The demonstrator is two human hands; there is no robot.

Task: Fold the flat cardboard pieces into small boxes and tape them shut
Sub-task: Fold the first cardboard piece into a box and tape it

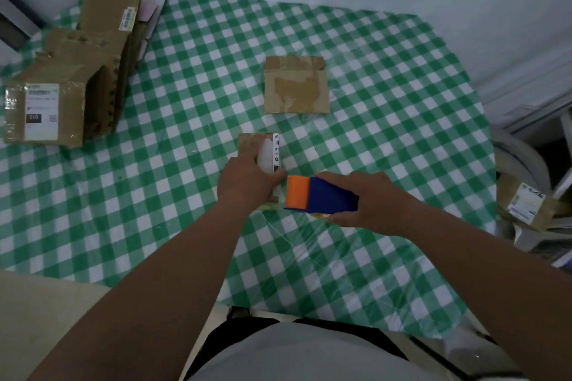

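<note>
One green-checked tablecloth [371, 102], seemingly plastic-covered

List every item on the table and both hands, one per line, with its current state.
small box: folded up, pinned to the table by the left hand
left hand: pressing on the small box
tape dispenser: gripped, its orange end against the box
right hand: closed around the dispenser
flat cardboard: lying flat, untouched
cardboard stack: piled at the far left corner
</note>
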